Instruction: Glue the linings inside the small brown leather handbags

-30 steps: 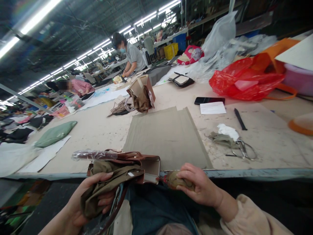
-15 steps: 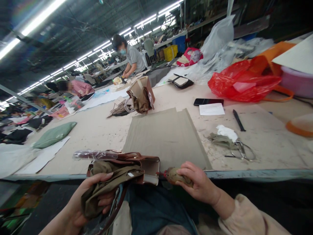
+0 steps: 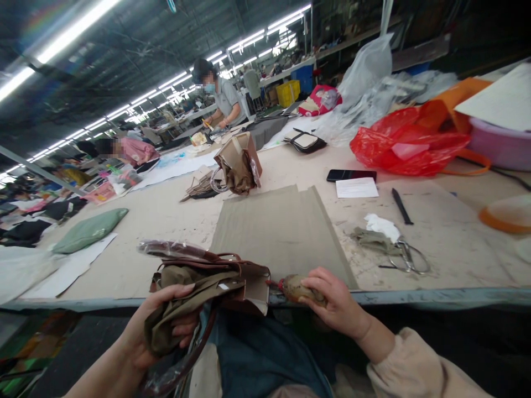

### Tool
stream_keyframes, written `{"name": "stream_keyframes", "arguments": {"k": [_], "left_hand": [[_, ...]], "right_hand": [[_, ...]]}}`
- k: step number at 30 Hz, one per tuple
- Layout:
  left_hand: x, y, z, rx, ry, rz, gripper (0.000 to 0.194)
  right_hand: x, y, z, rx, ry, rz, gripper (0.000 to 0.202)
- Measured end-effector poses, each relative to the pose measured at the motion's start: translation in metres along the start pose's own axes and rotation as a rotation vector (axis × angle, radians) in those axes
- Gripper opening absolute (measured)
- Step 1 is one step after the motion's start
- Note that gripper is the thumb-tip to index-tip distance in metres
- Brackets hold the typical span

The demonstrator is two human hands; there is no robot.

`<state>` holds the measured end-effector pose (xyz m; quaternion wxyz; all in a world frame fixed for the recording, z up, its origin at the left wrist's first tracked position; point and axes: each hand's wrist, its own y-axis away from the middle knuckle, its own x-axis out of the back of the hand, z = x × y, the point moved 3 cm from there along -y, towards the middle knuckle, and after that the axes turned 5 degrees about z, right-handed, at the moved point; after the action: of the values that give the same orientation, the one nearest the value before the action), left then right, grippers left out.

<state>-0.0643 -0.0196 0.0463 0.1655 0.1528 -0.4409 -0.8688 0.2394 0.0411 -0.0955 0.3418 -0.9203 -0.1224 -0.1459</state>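
A brown handbag (image 3: 255,282) lies on its side at the table's front edge, its open end facing right. Olive lining cloth (image 3: 166,326) spills out of it, with a small white label on top. My left hand (image 3: 145,326) is closed around that lining, thumb above and fingers beneath. My right hand (image 3: 332,301) grips a tool with a thick, olive-brown wrapped handle (image 3: 296,288). The tool's thin dark red end points left at the bag's edge; whether it touches cannot be made out. One bag strap (image 3: 199,354) hangs below the edge, partly in clear plastic.
An olive-grey sheet (image 3: 277,232) lies behind the bag, with a second brown bag (image 3: 240,166) beyond it. Scissors (image 3: 410,257), a black stick-like tool (image 3: 401,207), a phone (image 3: 350,175) and a red plastic bag (image 3: 410,143) are at right. A co-worker (image 3: 226,97) stands across the table.
The view has shifted slightly. The plastic-wrapped handle on top of the handbag has tilted and moved a little right. Both hands keep their holds. The co-worker's hands have moved apart.
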Motion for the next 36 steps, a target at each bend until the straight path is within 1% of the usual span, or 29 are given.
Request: {"name": "stream_keyframes", "arguments": {"k": [2,5,8,11,17,20,22,26,28,31,34,36], "left_hand": [[-0.004,-0.002,0.004,-0.029,-0.012,-0.014,0.033],[-0.007,-0.007,0.009,-0.07,-0.025,-0.049,0.034],[-0.007,-0.011,0.012,-0.071,-0.029,-0.061,0.032],[-0.008,-0.014,0.014,-0.072,-0.032,-0.071,0.031],[-0.019,-0.018,0.021,-0.102,-0.04,-0.117,0.03],[-0.021,-0.023,0.025,-0.117,-0.062,-0.118,0.03],[-0.022,-0.025,0.027,-0.128,-0.068,-0.113,0.03],[-0.024,-0.026,0.03,-0.138,-0.039,-0.094,0.032],[-0.025,-0.026,0.03,-0.127,-0.03,-0.083,0.035],[-0.027,-0.028,0.03,-0.115,-0.03,-0.08,0.036],[-0.028,-0.029,0.031,-0.125,-0.034,-0.099,0.032],[-0.028,-0.03,0.031,-0.133,-0.038,-0.112,0.03]], "right_hand": [[0.0,0.0,0.0,-0.027,-0.022,-0.007,0.018],[0.0,0.0,-0.002,-0.094,-0.083,-0.065,0.014],[-0.001,0.0,-0.001,-0.162,-0.112,-0.096,0.012],[-0.003,-0.002,0.003,-0.183,-0.099,-0.068,0.012],[-0.004,-0.003,0.012,-0.117,-0.034,0.054,0.016],[-0.003,-0.001,0.013,-0.108,-0.015,0.074,0.017],[-0.003,-0.001,0.011,-0.117,-0.032,0.047,0.017],[-0.004,-0.002,0.008,-0.173,-0.09,-0.058,0.013],[-0.005,-0.004,0.008,-0.198,-0.105,-0.075,0.013],[-0.006,-0.006,0.014,-0.219,-0.09,-0.007,0.014],[-0.007,-0.007,0.022,-0.242,-0.057,0.076,0.016],[-0.006,-0.007,0.025,-0.272,-0.053,0.092,0.016]]}}
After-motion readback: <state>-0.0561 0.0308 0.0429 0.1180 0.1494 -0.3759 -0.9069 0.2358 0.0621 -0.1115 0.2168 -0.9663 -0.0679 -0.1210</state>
